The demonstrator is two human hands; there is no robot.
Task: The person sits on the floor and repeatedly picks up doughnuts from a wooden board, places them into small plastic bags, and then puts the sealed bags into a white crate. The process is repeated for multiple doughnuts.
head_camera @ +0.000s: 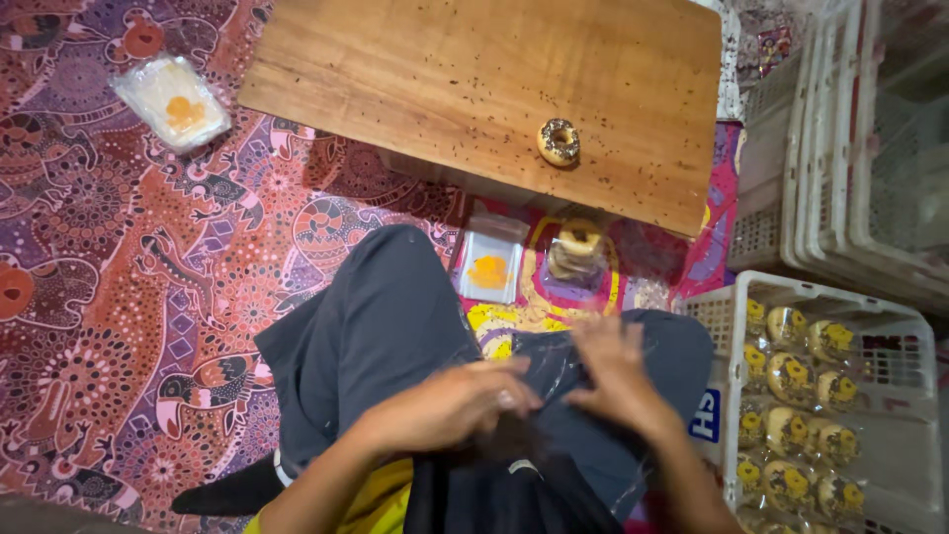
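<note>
Over the lap, both hands are meeting on a clear plastic wrapper (563, 371): the left hand (450, 405) is curling its grip closed on the near edge, while the right hand (618, 376) is pinching the far edge, fingers bent, though motion blur is hiding the exact hold. Well beyond the hands, a sprinkled doughnut (559, 141) is lying alone on the wooden bench (445, 89), with bagged doughnuts (578, 252) below its edge and a white crate (727, 396) of wrapped doughnuts sitting beside the right hand.
</note>
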